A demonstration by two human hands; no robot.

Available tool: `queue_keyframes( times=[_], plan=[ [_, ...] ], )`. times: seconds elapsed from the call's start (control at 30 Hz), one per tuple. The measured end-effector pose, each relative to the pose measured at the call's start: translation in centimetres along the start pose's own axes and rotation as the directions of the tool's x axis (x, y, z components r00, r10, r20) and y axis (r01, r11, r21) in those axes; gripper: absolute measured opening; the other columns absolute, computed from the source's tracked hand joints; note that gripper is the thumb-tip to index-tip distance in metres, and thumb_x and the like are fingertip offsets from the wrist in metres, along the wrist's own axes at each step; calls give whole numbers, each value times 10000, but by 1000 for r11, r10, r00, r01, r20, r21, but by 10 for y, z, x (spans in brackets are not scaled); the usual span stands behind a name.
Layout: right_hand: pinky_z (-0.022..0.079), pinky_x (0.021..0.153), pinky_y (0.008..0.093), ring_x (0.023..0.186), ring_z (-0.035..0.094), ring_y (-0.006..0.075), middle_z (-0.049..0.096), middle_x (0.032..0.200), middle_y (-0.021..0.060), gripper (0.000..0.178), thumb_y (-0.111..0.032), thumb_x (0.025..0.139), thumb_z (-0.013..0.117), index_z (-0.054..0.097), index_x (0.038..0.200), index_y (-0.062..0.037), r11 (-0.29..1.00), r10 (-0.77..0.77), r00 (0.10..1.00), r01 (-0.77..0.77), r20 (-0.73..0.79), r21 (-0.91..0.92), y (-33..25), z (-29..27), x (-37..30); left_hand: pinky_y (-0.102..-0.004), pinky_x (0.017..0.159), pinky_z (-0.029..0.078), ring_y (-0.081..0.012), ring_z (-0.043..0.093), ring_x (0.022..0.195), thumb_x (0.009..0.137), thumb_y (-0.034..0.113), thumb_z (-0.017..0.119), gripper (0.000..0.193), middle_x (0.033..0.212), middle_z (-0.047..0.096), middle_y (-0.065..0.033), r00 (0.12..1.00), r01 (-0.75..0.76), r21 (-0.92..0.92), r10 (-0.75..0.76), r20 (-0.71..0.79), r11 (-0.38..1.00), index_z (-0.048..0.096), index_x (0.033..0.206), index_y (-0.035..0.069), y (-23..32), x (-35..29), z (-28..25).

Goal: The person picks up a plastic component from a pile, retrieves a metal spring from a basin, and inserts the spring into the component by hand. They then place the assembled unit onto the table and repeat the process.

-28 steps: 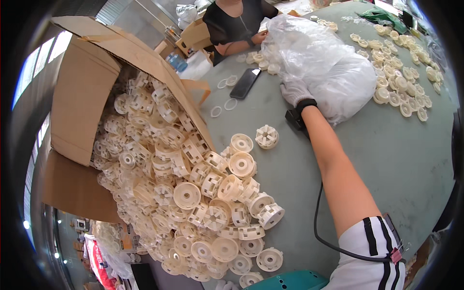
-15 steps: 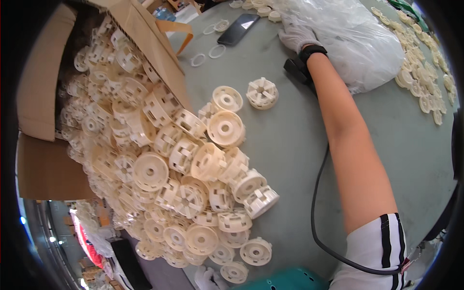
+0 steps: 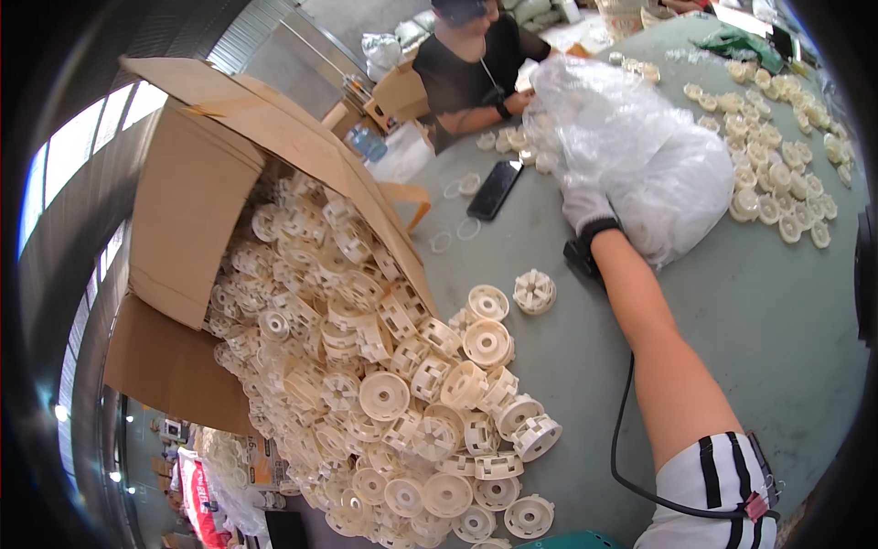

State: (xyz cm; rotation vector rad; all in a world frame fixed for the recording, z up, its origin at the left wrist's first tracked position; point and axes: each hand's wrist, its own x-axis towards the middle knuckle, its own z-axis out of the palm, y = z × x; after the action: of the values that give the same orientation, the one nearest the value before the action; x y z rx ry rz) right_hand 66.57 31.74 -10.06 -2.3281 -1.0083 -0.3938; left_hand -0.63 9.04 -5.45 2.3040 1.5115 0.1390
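Observation:
My right hand, in a pale knit glove, reaches far out over the table and touches the near left edge of a large clear plastic bag. Its fingers go out of sight at the bag's folds, so their grip is hidden. A black band with a dark box sits at that wrist, and a black cable runs back along my forearm. My left hand is out of view. To the left, a big heap of cream plastic wheel-shaped parts spills from a tipped cardboard box. One such part stands apart from the heap.
A black phone and thin white rings lie beyond the heap. Many cream pieces are spread at the far right, near a green bag. Across the table, another person has a hand by the plastic bag.
The view has tilted up, bringing the other person into sight. My left glove, earlier at the lower edge, has gone from view. My right hand stays at the bag, its fingers now more covered.

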Motion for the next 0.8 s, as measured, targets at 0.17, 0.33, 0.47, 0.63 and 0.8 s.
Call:
queue_keyframes(
  times=[0.17,0.33,0.47,0.63,0.8],
  plan=[
    [522,898,431,971,658,331,677,1009,182,198,-128,853,581,678,1018,-75,993,36,999,-35,14,-111,-11,-15,-37,-451,694,402,-379,530,790,776,175,686,172,829,535,-177,996,-28,-105,20,-84,994,571,825,58,-18,0,18],
    [526,802,401,910,665,296,673,937,111,87,-184,836,624,692,842,-129,995,55,998,-56,-15,-79,-21,-34,-88,-468,735,426,-392,553,849,801,175,678,174,906,576,-182,972,-114,-217,63,-228,969,592,902,63,-29,-4,32],
    [535,808,428,887,680,324,702,888,142,141,-219,849,632,713,814,-108,994,103,995,-103,9,34,-33,-67,-137,-482,768,445,-402,572,897,821,174,673,189,968,609,-187,944,-177,-305,74,-321,936,610,963,67,-36,-4,41],
    [529,822,438,892,676,330,710,883,128,114,-188,834,630,713,800,-119,970,195,980,-200,45,141,-49,-114,-199,-499,810,469,-415,595,956,846,174,665,221,1045,650,-192,922,-226,-377,72,-380,898,632,1039,72,-38,-6,47],
    [525,823,436,917,666,356,717,924,141,110,-32,788,583,682,807,-76,897,231,969,-178,-85,404,-53,-132,-255,-480,856,495,-372,625,998,847,230,688,326,1063,681,-149,977,-39,-908,-176,-123,417,641,1126,67,-10,-13,24]
  ],
)
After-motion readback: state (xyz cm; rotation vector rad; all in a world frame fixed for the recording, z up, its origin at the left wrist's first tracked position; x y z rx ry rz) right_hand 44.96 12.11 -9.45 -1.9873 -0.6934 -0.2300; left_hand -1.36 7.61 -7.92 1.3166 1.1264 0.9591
